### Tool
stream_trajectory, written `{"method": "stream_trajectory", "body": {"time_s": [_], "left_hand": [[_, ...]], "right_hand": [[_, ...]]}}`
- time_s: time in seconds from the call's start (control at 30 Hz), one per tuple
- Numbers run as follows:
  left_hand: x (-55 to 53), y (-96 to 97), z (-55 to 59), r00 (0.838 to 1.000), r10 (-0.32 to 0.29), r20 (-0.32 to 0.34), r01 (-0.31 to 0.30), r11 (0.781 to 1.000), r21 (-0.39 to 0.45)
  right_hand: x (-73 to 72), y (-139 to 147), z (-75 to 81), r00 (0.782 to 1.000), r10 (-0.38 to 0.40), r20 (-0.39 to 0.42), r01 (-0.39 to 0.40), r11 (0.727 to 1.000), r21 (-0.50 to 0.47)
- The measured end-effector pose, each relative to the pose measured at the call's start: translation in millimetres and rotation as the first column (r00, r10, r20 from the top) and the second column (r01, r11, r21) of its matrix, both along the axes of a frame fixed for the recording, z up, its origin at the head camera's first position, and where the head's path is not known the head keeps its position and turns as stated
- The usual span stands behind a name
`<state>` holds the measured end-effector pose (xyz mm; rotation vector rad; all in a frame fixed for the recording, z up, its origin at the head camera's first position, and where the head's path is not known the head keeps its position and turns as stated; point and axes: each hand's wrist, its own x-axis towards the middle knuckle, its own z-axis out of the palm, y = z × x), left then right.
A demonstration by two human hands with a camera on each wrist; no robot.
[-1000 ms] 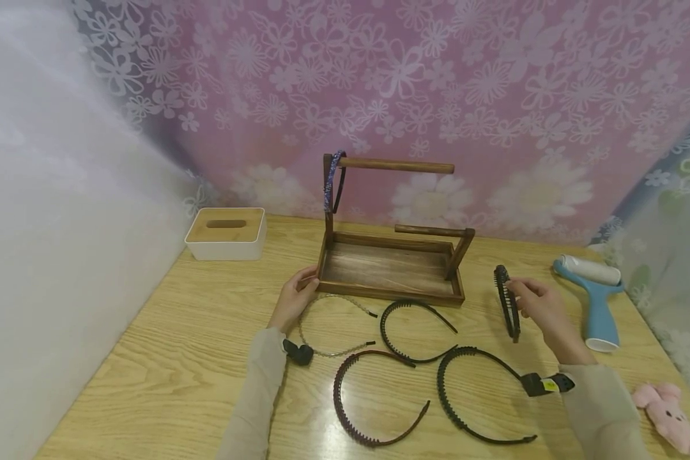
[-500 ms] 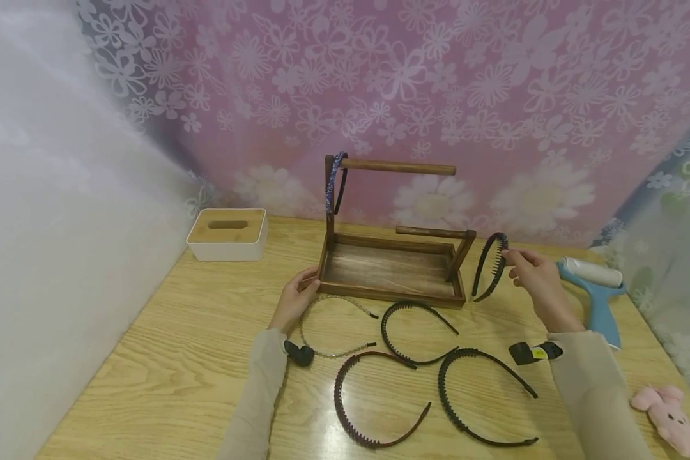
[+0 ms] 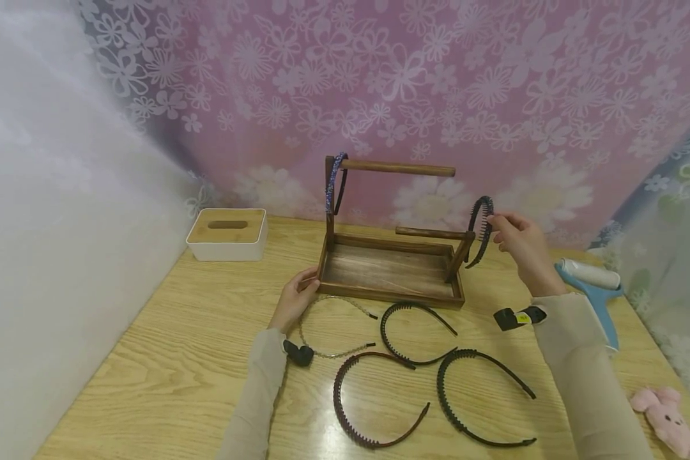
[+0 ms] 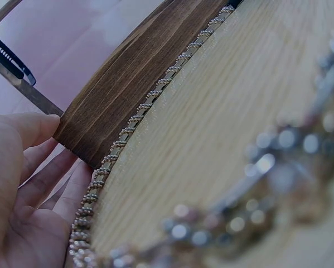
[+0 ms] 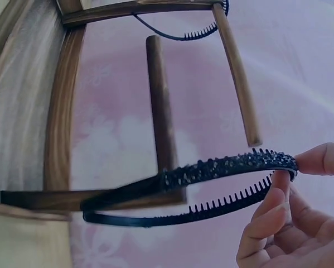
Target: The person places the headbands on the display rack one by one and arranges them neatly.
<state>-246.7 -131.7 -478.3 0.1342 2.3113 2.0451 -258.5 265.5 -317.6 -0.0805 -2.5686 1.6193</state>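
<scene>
In the head view, the right hand (image 3: 522, 249), right of centre, pinches a glittery black toothed plastic headband (image 5: 217, 168), hoop near upright; the upper rod (image 3: 402, 167) of the brown wooden rack (image 3: 391, 296) ends to its upper left. The left hand (image 3: 293, 300), farther from that end, grips the rack's corner. Whether the headband touches the right post (image 3: 460, 259) is unclear.

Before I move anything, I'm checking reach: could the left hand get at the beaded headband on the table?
Probably yes: the beaded headband lies beside the left hand, nothing on top, though that hand likely must release the wooden rack.
</scene>
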Motion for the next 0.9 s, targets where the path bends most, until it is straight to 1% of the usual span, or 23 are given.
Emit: {"method": "stream_trajectory", "body": {"time_s": [0.1,0.27,0.4,0.5,0.67,0.73,0.9], "left_hand": [[0.2,0.8,-0.4,1.0,0.001,-0.002,-0.001,1.0,-0.006],[0.5,2.1,-1.8,1.0,0.01,-0.002,-0.01,1.0,-0.013],[0.6,1.9,-1.6,1.0,0.015,-0.007,-0.015,1.0,-0.013],[0.8,1.5,-0.6,1.0,0.015,-0.015,-0.016,1.0,-0.02],[2.0,0.6,1.9,1.0,0.014,-0.006,-0.014,1.0,-0.017],[2.6,0.3,2.7,1.0,0.009,0.0,-0.009,1.0,-0.01],[2.9,0.0,4.2,1.0,0.0,-0.001,0.0,1.0,-0.003]], "right_hand": [[-6.1,-7,8.1,1.0,0.006,-0.005,-0.006,0.999,0.04],[-15.8,-18,21.1,0.999,0.02,-0.044,-0.016,0.996,0.093],[-22.8,-27,31.5,0.998,0.006,-0.056,0.0,0.994,0.113],[-29.4,-35,38.5,0.999,-0.009,-0.041,0.012,0.996,0.09],[-39.0,-46,45.7,1.0,0.005,0.009,-0.005,1.0,-0.01],[-40.8,-50,47.2,1.0,0.017,0.017,-0.016,0.999,-0.051],[-42.1,-66,51.7,0.999,0.034,0.018,-0.032,0.994,-0.105]]}}
